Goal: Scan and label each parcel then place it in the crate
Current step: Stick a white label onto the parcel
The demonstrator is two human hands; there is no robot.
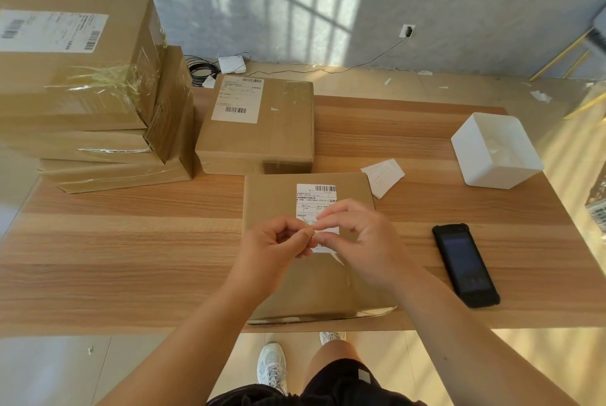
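Note:
A flat cardboard parcel [272,195] lies at the table's front edge with a white shipping label [313,199] on top. Above it my left hand [273,248] and my right hand [357,238] meet, fingertips pinching a small thin sticker [314,231] between them. The sticker is mostly hidden by the fingers. A black handheld scanner [465,264] lies on the table to the right of the parcel.
A second labelled parcel [259,130] sits behind the first. A stack of larger boxes [82,77] fills the left of the wooden table [131,241]. A white bin [495,149] stands at the right; loose backing papers [383,176] lie near it.

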